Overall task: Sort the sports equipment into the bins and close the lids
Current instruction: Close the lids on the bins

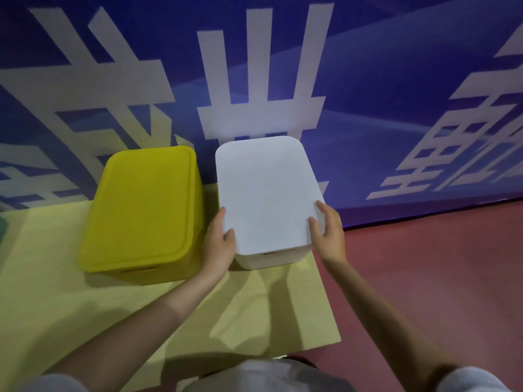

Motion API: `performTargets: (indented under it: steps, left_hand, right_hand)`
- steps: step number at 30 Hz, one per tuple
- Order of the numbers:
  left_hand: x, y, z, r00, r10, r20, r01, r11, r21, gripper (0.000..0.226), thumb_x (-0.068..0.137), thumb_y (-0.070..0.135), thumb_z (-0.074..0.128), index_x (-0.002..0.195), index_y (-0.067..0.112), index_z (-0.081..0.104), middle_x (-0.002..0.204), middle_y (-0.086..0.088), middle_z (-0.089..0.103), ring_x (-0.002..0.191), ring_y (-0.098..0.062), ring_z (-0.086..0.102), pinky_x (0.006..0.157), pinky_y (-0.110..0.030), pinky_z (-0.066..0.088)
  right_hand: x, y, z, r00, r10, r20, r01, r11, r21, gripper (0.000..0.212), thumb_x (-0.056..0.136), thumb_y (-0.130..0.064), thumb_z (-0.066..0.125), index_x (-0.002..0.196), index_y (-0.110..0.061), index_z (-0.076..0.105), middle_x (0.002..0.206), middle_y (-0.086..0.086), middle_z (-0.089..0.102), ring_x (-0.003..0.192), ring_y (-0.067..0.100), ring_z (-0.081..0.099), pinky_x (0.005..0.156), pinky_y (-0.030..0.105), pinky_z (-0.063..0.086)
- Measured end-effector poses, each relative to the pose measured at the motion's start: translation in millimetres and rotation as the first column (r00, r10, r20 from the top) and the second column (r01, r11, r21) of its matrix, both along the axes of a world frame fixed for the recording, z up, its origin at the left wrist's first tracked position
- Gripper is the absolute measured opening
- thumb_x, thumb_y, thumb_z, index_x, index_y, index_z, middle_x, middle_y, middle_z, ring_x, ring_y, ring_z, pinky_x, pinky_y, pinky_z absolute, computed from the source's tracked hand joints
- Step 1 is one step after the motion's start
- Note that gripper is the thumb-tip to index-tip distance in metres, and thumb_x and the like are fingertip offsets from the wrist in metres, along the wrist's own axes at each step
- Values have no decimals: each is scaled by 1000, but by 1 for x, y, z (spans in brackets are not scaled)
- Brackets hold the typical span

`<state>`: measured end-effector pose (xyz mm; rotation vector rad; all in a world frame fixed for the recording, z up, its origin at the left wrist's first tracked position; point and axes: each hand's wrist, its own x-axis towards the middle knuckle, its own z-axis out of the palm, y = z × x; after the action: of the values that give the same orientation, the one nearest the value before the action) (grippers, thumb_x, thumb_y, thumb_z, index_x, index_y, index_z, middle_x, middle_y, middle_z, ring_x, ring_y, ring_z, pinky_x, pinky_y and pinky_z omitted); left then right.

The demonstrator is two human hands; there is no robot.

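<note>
Two lidded bins stand side by side on a pale yellow mat. The yellow bin on the left has its yellow lid seated flat. The white bin on the right carries a white lid. My left hand grips the lid's near left corner, thumb on top. My right hand grips the lid's near right edge, fingers on top and wrapped over the side. No sports equipment shows; the contents of both bins are hidden.
A blue wall with large white characters rises right behind the bins. Red floor lies to the right of the mat. A grey garment shows at the bottom edge.
</note>
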<state>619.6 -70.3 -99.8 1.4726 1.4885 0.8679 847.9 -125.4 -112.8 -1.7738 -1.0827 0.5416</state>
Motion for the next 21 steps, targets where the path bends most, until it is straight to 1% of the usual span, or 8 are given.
performTargets:
  steps: [3,5,8,11,13,15,17,21]
  left_hand:
    - [3,13,0,999,36,-17,-36,999,-10,52,98,6,41,148,16,30,152,1,35,139,-16,32,114,-32,30]
    - [7,22,4,999,40,-32,-40,999,-7,53,98,6,40,149,15,28,152,-1,36,138,-17,34,113,-32,30]
    - [16,42,14,998,24,-59,-23,1000,21,50,99,6,39,147,16,30,145,1,41,133,-16,38,101,-23,31]
    - [24,76,21,997,14,-80,-12,999,32,46,98,8,43,142,17,37,138,-1,49,127,-20,45,93,-24,35]
    - [27,102,19,995,8,-101,-4,999,35,45,97,11,46,141,16,38,138,-3,50,126,-23,47,93,-26,36]
    - [30,125,18,989,28,-148,-29,1000,-4,49,98,16,48,145,14,33,144,-5,44,131,-25,43,97,-28,36]
    - [32,146,16,981,36,-192,-44,998,-34,54,98,22,49,148,15,28,149,-5,38,134,-26,38,104,-33,35]
    - [36,175,11,980,59,-192,-62,998,-11,56,96,28,53,147,20,32,148,-4,40,132,-25,40,104,-36,37]
  right_hand:
    - [2,7,2,1000,12,-16,-13,1000,-28,46,96,-21,54,140,-17,44,142,-1,44,134,15,37,112,42,33]
    - [7,9,3,999,39,0,-39,996,-84,50,96,-23,51,144,-20,38,144,-1,42,135,16,37,112,40,33]
    - [18,21,12,983,117,144,-78,965,-248,54,97,-26,41,149,-26,28,144,1,44,128,22,45,99,38,40]
    - [30,54,22,953,186,238,-90,928,-362,55,98,-28,33,151,-26,21,141,6,47,118,30,52,89,41,44]
    - [34,81,28,941,223,255,-108,911,-399,54,99,-28,32,151,-22,20,142,10,44,119,32,51,90,43,43]
    - [35,107,33,934,246,258,-128,908,-399,53,100,-27,34,150,-19,22,143,11,42,122,32,48,94,42,41]
    - [38,133,36,939,245,243,-144,917,-372,52,100,-25,37,150,-18,25,146,10,39,127,31,44,100,41,38]
    - [48,175,30,947,270,176,-208,929,-306,51,100,-25,42,149,-20,29,152,5,32,135,26,38,108,37,35]
